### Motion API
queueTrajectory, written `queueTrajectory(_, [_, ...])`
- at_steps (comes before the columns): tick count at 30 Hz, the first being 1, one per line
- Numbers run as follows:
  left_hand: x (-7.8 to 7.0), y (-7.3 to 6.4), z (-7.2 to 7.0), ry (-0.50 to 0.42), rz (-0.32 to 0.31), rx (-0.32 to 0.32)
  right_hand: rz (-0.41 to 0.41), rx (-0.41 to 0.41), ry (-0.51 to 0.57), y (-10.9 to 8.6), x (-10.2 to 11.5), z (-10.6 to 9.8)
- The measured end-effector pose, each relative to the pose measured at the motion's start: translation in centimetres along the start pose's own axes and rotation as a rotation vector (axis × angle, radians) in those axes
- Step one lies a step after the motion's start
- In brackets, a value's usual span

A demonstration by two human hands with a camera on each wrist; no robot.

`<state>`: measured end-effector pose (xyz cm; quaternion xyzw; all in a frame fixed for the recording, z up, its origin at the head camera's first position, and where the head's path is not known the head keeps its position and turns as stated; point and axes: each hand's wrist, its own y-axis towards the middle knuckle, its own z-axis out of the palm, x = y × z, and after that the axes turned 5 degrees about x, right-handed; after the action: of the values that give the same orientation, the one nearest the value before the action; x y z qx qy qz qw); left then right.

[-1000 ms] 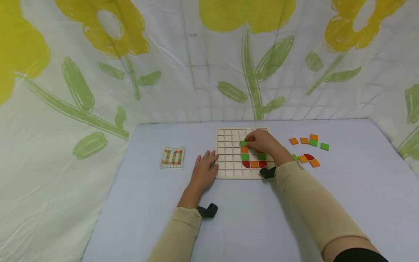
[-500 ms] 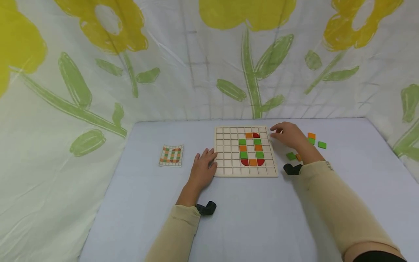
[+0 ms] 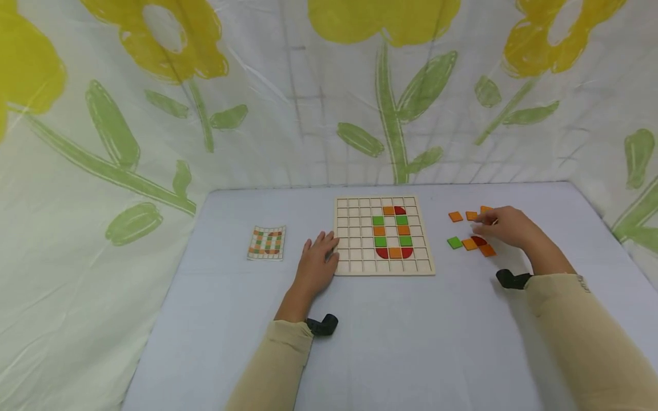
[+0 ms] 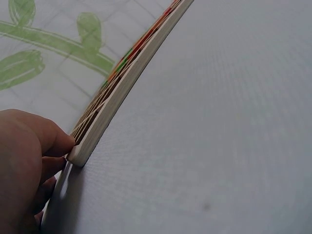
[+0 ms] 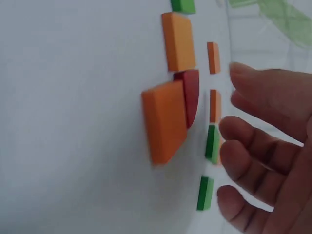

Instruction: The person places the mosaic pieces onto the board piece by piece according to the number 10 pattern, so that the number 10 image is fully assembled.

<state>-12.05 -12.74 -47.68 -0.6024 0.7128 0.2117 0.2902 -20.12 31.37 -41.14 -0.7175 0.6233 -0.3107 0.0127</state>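
Note:
My left hand (image 3: 316,262) rests at the left edge of a pale wooden grid board (image 3: 354,265); in the left wrist view its thumb (image 4: 61,141) touches the board's corner. Orange, green and red tiles form a tall ring on the board's right half, its upper left cell bare. My right hand (image 3: 506,228) hovers over loose tiles, fingers bent loosely with nothing between them. Nearest its fingers in the right wrist view are an orange tile (image 5: 215,106) and two green tiles (image 5: 212,142). A rounded red tile (image 5: 191,99) lies beside a nearer orange tile (image 5: 165,122).
Left of the board lies a small pattern card (image 3: 266,243) printed with coloured squares. A loose green tile (image 3: 454,242) and several orange tiles (image 3: 455,216) lie right of the board on the white table (image 3: 385,342). A flower-printed curtain (image 3: 288,142) hangs behind.
My right hand has left the upper part of the tile ring and moved right, over the loose tiles, uncovering the board. My left hand has stayed at the board's left edge.

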Motion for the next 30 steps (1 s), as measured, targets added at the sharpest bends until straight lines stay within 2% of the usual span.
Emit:
queueTrajectory(4, [0.0, -0.1, 0.1, -0.009, -0.005, -0.002, 0.013, 0.068, -0.008, -0.6, -0.9, 0.5])
queueTrajectory(7, [0.0, -0.1, 0.1, -0.008, -0.009, -0.005, 0.019, 0.082, 0.008, -0.8, -1.0, 0.8])
queueTrajectory(18, [0.1, -0.2, 0.0, -0.006, -0.010, -0.009, 0.009, 0.053, 0.032, -0.7, -0.2, 1.4])
queueTrajectory(24, [0.0, -0.1, 0.0, -0.002, -0.004, -0.011, -0.024, 0.050, 0.051, -0.6, 0.0, 1.5])
queueTrajectory(30, [-0.2, -0.1, -0.1, -0.002, -0.004, -0.010, -0.063, -0.011, 0.059, 0.1, 1.2, 1.3])
